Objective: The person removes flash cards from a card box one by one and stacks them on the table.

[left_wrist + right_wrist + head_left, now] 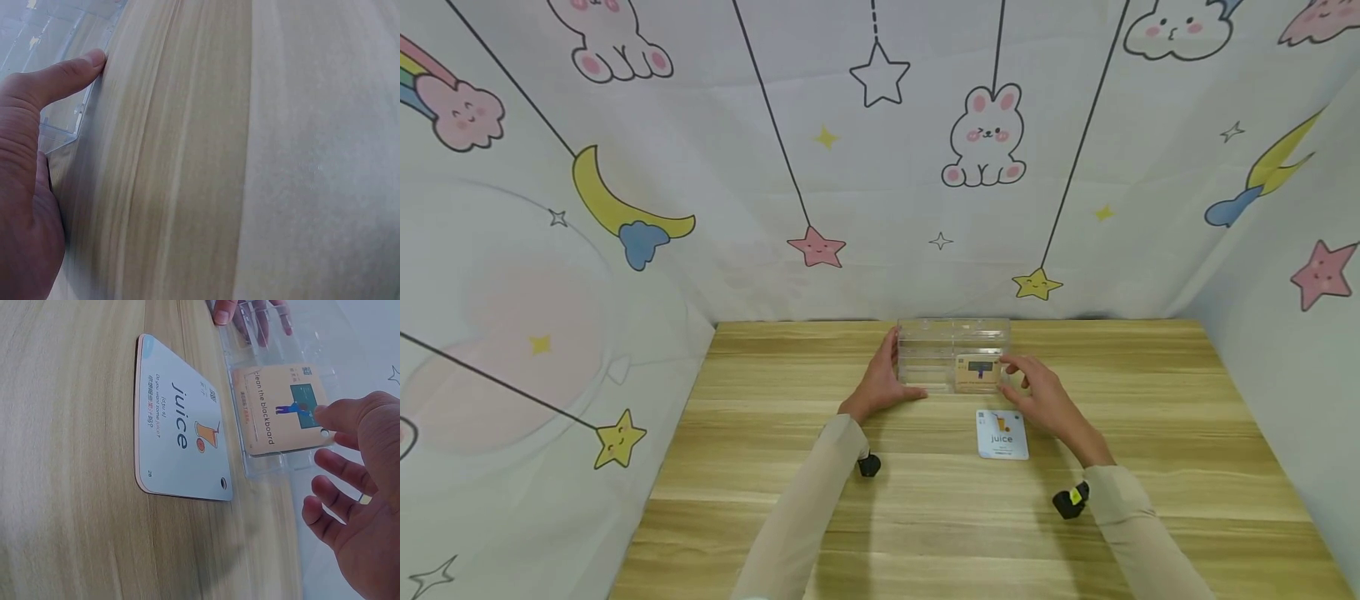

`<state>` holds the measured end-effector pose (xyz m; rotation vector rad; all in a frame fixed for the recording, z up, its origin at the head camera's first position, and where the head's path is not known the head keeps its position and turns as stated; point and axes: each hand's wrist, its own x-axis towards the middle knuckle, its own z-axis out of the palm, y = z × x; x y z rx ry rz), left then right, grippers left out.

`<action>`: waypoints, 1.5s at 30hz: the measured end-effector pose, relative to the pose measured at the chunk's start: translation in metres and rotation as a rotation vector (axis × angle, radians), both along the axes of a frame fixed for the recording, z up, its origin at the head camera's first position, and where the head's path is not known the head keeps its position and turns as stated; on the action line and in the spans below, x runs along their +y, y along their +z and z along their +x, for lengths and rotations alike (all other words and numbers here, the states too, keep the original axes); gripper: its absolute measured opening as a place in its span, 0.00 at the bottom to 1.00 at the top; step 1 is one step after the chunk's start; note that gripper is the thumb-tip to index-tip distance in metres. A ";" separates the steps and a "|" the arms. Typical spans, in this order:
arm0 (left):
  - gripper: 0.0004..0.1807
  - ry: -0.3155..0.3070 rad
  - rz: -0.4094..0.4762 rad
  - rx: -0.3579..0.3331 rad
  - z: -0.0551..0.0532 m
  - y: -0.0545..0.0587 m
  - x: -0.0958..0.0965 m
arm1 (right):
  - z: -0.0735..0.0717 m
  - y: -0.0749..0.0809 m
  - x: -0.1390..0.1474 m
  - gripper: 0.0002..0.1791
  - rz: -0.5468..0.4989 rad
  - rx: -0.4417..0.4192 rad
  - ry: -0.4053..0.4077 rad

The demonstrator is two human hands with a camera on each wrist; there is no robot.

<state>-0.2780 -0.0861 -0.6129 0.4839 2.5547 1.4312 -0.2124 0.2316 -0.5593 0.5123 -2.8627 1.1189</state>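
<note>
A clear plastic organizer (927, 375) with several compartments stands at the back of the wooden table. My left hand (880, 382) grips its left end, the thumb (75, 72) stretched along its front edge and the other fingers round the side. A tan flash card (275, 412) reading "clean the blackboard" sits in the front right compartment, face up. My right hand (1037, 396) pinches this card at its right edge between thumb and index finger, the other fingers spread apart. In front of the organizer lies a white "juice" flash card (1002, 434).
The wood-grain table (947, 533) ends at the back against a white cloth wall (887, 183) printed with bunnies, stars and clouds. More printed cloth hangs along the left and right sides. Each wrist carries a small black camera (869, 464).
</note>
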 end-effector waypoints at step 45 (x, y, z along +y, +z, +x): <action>0.76 -0.010 0.017 0.013 0.000 -0.005 -0.002 | -0.006 -0.004 -0.014 0.12 -0.121 0.036 0.005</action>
